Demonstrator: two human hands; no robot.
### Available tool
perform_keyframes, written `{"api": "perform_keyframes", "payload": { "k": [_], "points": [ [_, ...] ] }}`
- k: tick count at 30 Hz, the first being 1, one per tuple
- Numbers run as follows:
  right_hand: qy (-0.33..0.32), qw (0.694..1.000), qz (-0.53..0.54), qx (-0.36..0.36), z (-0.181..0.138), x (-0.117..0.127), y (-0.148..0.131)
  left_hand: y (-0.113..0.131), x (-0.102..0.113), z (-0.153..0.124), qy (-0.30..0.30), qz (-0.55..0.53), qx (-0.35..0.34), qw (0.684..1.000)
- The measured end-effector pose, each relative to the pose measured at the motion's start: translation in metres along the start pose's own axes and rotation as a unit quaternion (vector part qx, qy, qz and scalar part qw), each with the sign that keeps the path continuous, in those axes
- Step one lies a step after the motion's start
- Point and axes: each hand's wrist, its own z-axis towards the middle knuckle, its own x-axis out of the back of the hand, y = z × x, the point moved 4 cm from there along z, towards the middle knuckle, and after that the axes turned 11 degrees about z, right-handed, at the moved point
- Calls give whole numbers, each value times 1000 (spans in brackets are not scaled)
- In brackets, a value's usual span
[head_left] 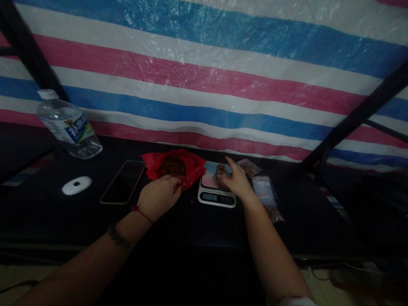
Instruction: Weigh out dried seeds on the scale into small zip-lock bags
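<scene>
Dim scene, dark surface (36, 202), striped tarpaulin (213, 75) behind.

- Red bag (191, 164): lies open at centre and holds a heap of brown dried pieces (173, 165).
- Left hand (158, 197): fingers curled at the bag's near edge, touching it. Whether they pinch the plastic cannot be told.
- Scale (216, 197): just right of the bag, with a small pile (220, 168) of the same brown pieces on its plate.
- Right hand (236, 181): over the plate, fingers stretched out loosely and tips at the pile.
- Clear packets (266, 189): right of the scale.
- Phone (123, 181): left of the bag, lying flat.
- White oval object (76, 185): left of the phone.
- Water bottle (69, 128): far left.
</scene>
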Motion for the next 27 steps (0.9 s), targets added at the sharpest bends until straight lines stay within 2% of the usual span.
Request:
{"api": "perform_keyframes", "payload": {
  "k": [2, 4, 7, 9, 11, 17, 21, 23, 27],
  "points": [
    [49, 999, -9, -4, 1, 9, -14, 0, 0, 8, 6, 14, 2, 1000],
    [35, 999, -11, -1, -1, 9, -37, 0, -2, 15, -6, 24, 1, 1000],
    [-149, 988, -30, 32, -17, -14, -82, 0, -11, 23, -51, 36, -9, 998],
    [-216, 971, -87, 50, -33, -31, -107, -1, -16, 26, -74, 41, -10, 996],
    [-243, 958, -144, 48, -48, -48, -123, -2, -20, 27, -86, 43, 0, 995],
    [-272, 939, -210, -5, -66, -80, -130, -9, -13, 24, -89, 10, 11, 996],
    [-277, 938, -207, -1, -74, -89, -138, -16, 6, 33, 6, -32, 20, 999],
    [-286, 938, -194, 26, -78, -91, -145, -21, 9, 43, 27, -32, 34, 999],
    [-256, 950, -171, 48, -64, -85, -156, -29, -5, 60, -56, -11, 46, 997]
  ]
}}
